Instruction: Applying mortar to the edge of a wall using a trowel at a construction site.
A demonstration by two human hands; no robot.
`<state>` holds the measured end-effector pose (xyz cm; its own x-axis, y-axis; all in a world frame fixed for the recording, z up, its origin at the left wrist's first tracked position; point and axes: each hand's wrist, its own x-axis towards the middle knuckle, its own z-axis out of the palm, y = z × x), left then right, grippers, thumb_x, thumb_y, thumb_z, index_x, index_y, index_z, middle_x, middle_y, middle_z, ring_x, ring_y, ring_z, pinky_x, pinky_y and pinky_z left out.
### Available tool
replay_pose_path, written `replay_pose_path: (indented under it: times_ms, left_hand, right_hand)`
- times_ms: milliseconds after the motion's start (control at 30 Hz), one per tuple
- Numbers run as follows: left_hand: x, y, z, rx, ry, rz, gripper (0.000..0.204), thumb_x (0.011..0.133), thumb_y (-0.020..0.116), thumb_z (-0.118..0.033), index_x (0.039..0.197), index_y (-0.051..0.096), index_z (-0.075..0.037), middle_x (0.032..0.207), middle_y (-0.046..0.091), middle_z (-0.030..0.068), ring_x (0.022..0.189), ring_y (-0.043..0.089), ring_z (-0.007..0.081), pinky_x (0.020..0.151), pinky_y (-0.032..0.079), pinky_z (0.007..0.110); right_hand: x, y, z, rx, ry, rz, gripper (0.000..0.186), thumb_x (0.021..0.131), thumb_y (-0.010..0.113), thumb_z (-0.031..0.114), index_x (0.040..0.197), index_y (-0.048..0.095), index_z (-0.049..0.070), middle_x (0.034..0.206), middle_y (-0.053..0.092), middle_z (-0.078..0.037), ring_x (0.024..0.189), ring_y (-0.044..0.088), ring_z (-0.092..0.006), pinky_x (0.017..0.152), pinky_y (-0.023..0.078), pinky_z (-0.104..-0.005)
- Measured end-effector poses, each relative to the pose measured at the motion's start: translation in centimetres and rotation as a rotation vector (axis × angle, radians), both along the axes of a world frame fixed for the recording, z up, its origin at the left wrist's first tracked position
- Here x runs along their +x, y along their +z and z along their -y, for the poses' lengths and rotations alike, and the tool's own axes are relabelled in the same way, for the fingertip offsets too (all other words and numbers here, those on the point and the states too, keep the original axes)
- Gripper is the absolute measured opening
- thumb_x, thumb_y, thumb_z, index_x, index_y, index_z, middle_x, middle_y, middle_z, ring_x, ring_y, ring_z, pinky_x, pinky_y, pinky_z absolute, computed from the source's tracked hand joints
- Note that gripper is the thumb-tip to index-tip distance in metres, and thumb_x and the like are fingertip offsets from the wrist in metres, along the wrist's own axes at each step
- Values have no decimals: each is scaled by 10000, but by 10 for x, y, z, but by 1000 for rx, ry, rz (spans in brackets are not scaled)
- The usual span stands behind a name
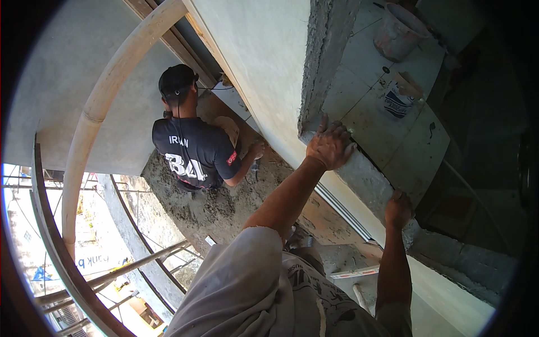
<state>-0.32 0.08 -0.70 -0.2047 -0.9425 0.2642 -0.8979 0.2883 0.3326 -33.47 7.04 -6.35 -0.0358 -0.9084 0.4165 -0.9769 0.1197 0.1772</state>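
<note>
A rough concrete window sill point(365, 171) runs below an unfinished wall opening on the right. My left hand point(330, 147) rests on top of it, beside the upright concrete jamb point(323, 67). Its fingers lie stretched out, and nothing is held in it. Further along, my right hand point(399, 209) grips the same sill. Those fingers curl over the inner edge and are partly hidden. Both arms reach forward from my grey shirt. Directly under the sill, the outer wall face point(269, 50) looks smooth and pale.
Left of me, a co-worker point(193, 146) in a dark shirt and cap is on a rough cement ledge point(230, 210). A bamboo pole point(92, 106) and scaffold bars point(135, 269) stand over a drop at the left. Through the opening are a bucket point(398, 33) and a bag point(400, 98) on tiles.
</note>
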Motion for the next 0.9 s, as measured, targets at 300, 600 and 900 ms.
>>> replay_pose_path:
  times_ms: [300, 600, 900]
  left_hand:
    - [1, 12, -1, 91, -29, -41, 464, 972, 519, -453, 1252, 670, -114, 1343, 601, 121, 1381, 463, 273, 1247, 140, 544]
    - [3, 9, -1, 72, -27, -53, 481, 977, 511, -459, 1239, 670, -89, 1335, 602, 127, 1368, 470, 282, 1245, 151, 546]
    - [4, 11, -3, 100, -26, -49, 509, 979, 500, -464, 1271, 648, -74, 1365, 592, 123, 1394, 445, 275, 1253, 116, 545]
  right_hand:
    - [2, 4, -1, 51, -10, -24, 433, 1037, 397, 362, 891, 687, 75, 847, 715, -169, 807, 693, -398, 702, 509, -569]
    - [11, 14, -1, 84, -75, 50, 472, 1038, 365, 367, 923, 705, 61, 884, 721, -198, 840, 692, -417, 738, 509, -571]
    - [14, 19, -1, 90, -70, 110, 459, 1026, 409, 395, 900, 713, 75, 889, 724, -191, 847, 692, -421, 746, 511, -572]
